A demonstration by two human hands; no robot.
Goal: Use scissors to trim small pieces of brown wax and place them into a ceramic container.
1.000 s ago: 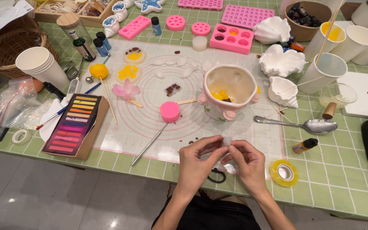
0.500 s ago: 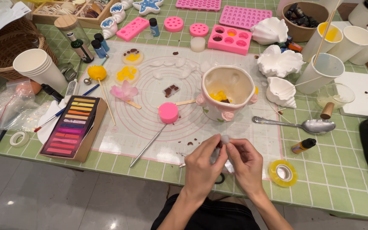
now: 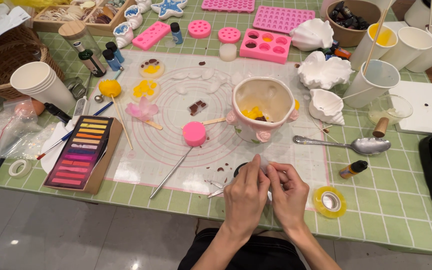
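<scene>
My left hand (image 3: 246, 197) and my right hand (image 3: 290, 192) meet at the table's front edge, over the near border of the white silicone mat (image 3: 176, 150). Their fingertips pinch a small pale piece (image 3: 263, 166) between them; it is too small to tell what it is. Under my left hand lie small metal scissors (image 3: 218, 188) with a black loop. Just beyond the fingers stands a flowered ceramic cup (image 3: 263, 107) holding yellow bits. A pink disc on a metal stick (image 3: 194, 133) rests on the mat to the left.
A metal spoon (image 3: 356, 145), a small amber bottle (image 3: 353, 169) and a yellow tape roll (image 3: 329, 201) lie to the right. A colour-stick box (image 3: 81, 152) and stacked paper cups (image 3: 38, 82) sit left. Pink moulds (image 3: 266, 45), white shells (image 3: 323, 70) and more cups crowd the back.
My two hands have drawn closer together, fingertips now touching around the small piece. Nothing else on the table has moved.
</scene>
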